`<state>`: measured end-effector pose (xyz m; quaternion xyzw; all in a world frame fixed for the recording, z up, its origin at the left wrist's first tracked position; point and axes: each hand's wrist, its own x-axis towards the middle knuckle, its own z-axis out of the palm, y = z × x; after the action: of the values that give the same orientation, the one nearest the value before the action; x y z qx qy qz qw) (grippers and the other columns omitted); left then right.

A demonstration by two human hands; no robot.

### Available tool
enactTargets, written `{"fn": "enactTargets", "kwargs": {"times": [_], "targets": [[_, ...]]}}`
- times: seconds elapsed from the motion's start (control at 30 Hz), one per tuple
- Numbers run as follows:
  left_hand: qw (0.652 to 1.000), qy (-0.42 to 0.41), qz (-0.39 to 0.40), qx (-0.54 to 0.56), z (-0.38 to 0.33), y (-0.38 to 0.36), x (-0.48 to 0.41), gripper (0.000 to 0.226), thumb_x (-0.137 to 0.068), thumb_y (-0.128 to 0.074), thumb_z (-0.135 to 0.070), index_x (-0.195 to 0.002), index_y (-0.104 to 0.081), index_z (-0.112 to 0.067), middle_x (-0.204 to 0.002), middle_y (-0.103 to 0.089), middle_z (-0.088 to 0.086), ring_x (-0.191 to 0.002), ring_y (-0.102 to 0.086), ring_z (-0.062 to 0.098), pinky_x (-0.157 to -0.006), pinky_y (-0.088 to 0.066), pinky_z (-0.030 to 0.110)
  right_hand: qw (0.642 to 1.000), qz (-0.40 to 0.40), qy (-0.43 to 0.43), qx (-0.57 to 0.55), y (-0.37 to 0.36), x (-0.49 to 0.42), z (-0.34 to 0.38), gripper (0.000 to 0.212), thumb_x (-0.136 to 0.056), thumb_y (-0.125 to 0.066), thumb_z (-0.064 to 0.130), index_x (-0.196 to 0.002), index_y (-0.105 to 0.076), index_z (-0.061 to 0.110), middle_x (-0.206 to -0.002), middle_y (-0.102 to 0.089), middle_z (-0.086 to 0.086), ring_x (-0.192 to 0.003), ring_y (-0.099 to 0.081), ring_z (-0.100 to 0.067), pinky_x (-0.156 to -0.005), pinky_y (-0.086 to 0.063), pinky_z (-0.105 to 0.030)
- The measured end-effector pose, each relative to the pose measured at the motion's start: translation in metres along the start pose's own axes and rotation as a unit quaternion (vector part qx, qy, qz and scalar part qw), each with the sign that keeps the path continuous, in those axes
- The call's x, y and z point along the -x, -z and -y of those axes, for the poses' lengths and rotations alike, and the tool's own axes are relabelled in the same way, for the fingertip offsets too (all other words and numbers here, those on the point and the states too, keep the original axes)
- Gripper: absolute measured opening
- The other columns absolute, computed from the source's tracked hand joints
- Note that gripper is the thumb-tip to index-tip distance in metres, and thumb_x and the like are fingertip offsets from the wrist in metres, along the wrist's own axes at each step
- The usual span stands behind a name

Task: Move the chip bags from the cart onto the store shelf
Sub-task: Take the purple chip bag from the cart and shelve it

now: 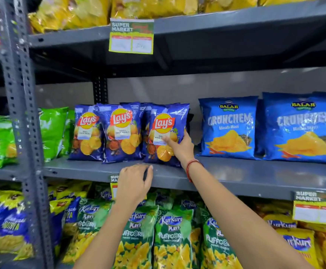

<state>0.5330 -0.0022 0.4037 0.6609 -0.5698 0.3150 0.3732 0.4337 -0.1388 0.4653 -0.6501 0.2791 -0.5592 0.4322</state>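
Blue, glossy foil Lay's chip bags stand in a row on the grey metal store shelf (236,172), between green bags at the left and larger blue Balaji Crunchem bags (228,127) at the right. Going from the left, the first Lay's bag (87,133) and the second (122,133) stand upright and untouched. Below them the left hand (134,184) hovers at the shelf's front edge, fingers loosely curled and holding nothing. The right hand (180,145) is clamped on the third Lay's bag (164,134), thumb across its front and fingers behind its right edge. Such bags look light, air-puffed, slippery and easily crushed, so a gentle hold along the side seams seems safest. No cart is in view.
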Motion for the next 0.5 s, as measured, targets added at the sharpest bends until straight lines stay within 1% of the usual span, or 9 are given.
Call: {"fn": "enactTargets", "kwargs": {"times": [0.1,0.17,0.2,0.23,0.27,0.3,0.33,0.4,0.5], "targets": [[1.0,0.001,-0.012,0.002,-0.001,0.0,0.0,0.044,-0.09,-0.035,-0.035,-0.086,-0.072,-0.011,-0.076,-0.074,0.004,-0.064,-0.067,0.022,-0.06,-0.051,0.032,1.0,0.003,-0.01,0.008,-0.002,0.001,0.003,0.098,-0.056,-0.08,0.056,-0.138,-0.042,0.016,-0.134,-0.058,-0.006,-0.125,-0.052,-0.026,-0.105,-0.044,-0.048],[1.0,0.004,-0.015,0.0,-0.001,0.001,0.001,0.045,-0.09,-0.035,-0.035,-0.085,-0.072,-0.01,-0.075,-0.074,0.004,-0.064,-0.067,0.021,-0.06,-0.051,0.032,1.0,0.003,-0.012,0.017,0.0,0.007,0.008,0.105,-0.051,-0.077,0.063,-0.138,-0.041,0.016,-0.133,-0.058,-0.005,-0.123,-0.054,-0.025,-0.104,-0.045,-0.047],[1.0,0.005,-0.013,0.0,-0.001,0.001,0.001,0.046,-0.09,-0.034,-0.035,-0.084,-0.072,-0.01,-0.074,-0.074,0.004,-0.064,-0.066,0.022,-0.059,-0.05,0.033,1.0,0.004,-0.012,0.021,0.003,0.011,0.009,0.104,-0.051,-0.077,0.063,-0.137,-0.041,0.016,-0.131,-0.06,-0.004,-0.12,-0.056,-0.023,-0.103,-0.046,-0.046],[1.0,0.006,-0.012,-0.001,-0.001,0.002,0.001,0.047,-0.09,-0.033,-0.036,-0.084,-0.072,-0.01,-0.073,-0.074,0.004,-0.063,-0.066,0.022,-0.059,-0.05,0.033,1.0,0.001,-0.008,0.024,0.007,0.016,0.01,0.096,-0.056,-0.078,0.058,-0.134,-0.043,0.014,-0.126,-0.061,-0.003,-0.115,-0.058,-0.021,-0.101,-0.048,-0.043],[1.0,0.007,-0.01,-0.003,-0.003,0.002,0.002,0.047,-0.09,-0.033,-0.036,-0.082,-0.071,-0.01,-0.071,-0.073,0.005,-0.063,-0.066,0.023,-0.058,-0.049,0.033,1.0,-0.004,-0.003,0.023,0.011,0.02,0.011,0.083,-0.064,-0.079,0.049,-0.13,-0.045,0.013,-0.121,-0.062,-0.003,-0.107,-0.06,-0.019,-0.097,-0.05,-0.039],[1.0,0.007,-0.006,-0.003,-0.003,0.003,0.001,0.047,-0.09,-0.032,-0.036,-0.081,-0.071,-0.011,-0.07,-0.072,0.005,-0.062,-0.065,0.024,-0.057,-0.048,0.032,1.0,-0.012,0.004,0.021,0.016,0.023,0.013,0.071,-0.07,-0.078,0.042,-0.126,-0.046,0.012,-0.115,-0.063,-0.005,-0.1,-0.06,-0.017,-0.092,-0.052,-0.036],[1.0,0.007,-0.004,-0.001,-0.005,0.004,0.002,0.047,-0.091,-0.032,-0.036,-0.079,-0.07,-0.011,-0.068,-0.071,0.005,-0.061,-0.064,0.025,-0.057,-0.045,0.032,0.999,-0.021,0.013,0.026,0.024,0.026,0.014,0.064,-0.073,-0.077,0.039,-0.123,-0.047,0.011,-0.11,-0.062,-0.006,-0.095,-0.059,-0.017,-0.086,-0.051,-0.032],[1.0,0.011,-0.013,0.002,-0.005,0.006,0.001,0.043,-0.092,-0.034,-0.034,-0.077,-0.067,-0.011,-0.066,-0.069,0.005,-0.061,-0.062,0.026,-0.055,-0.041,0.031,0.998,-0.031,0.036,0.036,0.037,0.031,0.02,0.058,-0.076,-0.074,0.039,-0.12,-0.049,0.01,-0.103,-0.059,-0.005,-0.092,-0.058,-0.018,-0.079,-0.048,-0.025],[0.999,0.006,-0.042,0.024,-0.019,0.007,-0.001,0.041,-0.093,-0.034,-0.032,-0.075,-0.064,-0.01,-0.063,-0.065,0.005,-0.06,-0.059,0.024,-0.052,-0.038,0.031,0.998,-0.031,0.052,0.032,0.068,0.04,0.031,0.051,-0.08,-0.071,0.037,-0.118,-0.051,0.01,-0.104,-0.059,-0.005,-0.09,-0.058,-0.015,-0.069,-0.045,-0.013]]}}
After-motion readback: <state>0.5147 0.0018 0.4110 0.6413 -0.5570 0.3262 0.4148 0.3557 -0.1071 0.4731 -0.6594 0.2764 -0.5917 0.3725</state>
